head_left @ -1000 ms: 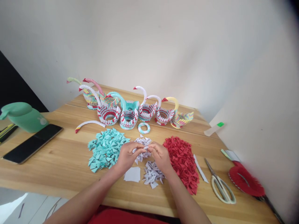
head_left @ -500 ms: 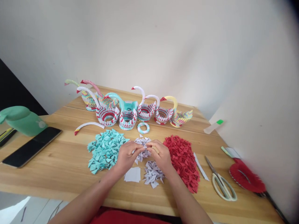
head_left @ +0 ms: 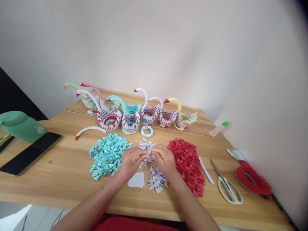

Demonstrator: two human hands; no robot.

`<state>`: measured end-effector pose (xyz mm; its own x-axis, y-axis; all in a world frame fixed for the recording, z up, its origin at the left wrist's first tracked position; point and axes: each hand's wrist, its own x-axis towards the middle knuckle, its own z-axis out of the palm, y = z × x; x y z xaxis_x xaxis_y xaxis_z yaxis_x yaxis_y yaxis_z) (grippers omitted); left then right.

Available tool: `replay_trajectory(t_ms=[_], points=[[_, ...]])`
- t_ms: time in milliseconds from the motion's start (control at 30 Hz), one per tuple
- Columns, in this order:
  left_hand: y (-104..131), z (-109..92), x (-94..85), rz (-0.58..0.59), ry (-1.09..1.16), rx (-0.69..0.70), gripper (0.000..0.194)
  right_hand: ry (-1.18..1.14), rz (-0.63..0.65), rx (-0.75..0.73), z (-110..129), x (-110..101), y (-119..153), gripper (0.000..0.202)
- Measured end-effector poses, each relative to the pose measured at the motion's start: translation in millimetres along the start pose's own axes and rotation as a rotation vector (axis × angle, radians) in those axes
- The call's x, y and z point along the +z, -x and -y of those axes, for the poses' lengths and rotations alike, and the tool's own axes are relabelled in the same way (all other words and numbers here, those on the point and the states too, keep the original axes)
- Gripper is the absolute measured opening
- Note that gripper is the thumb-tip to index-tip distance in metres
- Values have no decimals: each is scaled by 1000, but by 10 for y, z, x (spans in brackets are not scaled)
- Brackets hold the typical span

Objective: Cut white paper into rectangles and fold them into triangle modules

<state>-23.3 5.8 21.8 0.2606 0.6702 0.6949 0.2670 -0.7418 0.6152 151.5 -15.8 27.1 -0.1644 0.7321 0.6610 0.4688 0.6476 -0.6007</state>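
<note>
My left hand (head_left: pixel 131 158) and my right hand (head_left: pixel 165 158) meet at the fingertips over the table's middle. Pinched between them is a small white paper piece (head_left: pixel 149 153), hard to tell apart from the white folded pieces (head_left: pixel 145 146) heaped just behind. Below my right hand lies a second heap of white folded pieces (head_left: pixel 157 179). A stack of white paper slips (head_left: pixel 136 179) is nearest my left wrist. Teal folded paper triangles (head_left: pixel 109 157) are piled left of my hands, red ones (head_left: pixel 189 165) to the right.
Several folded-paper swans (head_left: pixel 109 118) stand in a row behind. In front of them lie a paper ring (head_left: pixel 147 131) and a loose white swan neck (head_left: pixel 90 129). A phone (head_left: pixel 31 154) and green container (head_left: pixel 22 126) are left; scissors (head_left: pixel 226 184) and a red paper piece (head_left: pixel 252 180) right.
The view has shifted slightly, moving the scene a little to the left. My fingers have shifted slightly around the white piece, and the tan patch by my right fingers no longer shows.
</note>
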Motion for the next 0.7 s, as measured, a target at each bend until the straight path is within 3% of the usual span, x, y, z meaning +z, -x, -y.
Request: replay_trajectory(t_ms=[267,500,700], points=[[-6,-7,4,4,15,-7,22,64,24,-36,12,5,4,16],[-11,-20,-5,56,97,-217,20,45,19,9,2,12,-2,15],[-9,-11,-4,34,141,-248,20,22,17,11,-6,11,-26,10]])
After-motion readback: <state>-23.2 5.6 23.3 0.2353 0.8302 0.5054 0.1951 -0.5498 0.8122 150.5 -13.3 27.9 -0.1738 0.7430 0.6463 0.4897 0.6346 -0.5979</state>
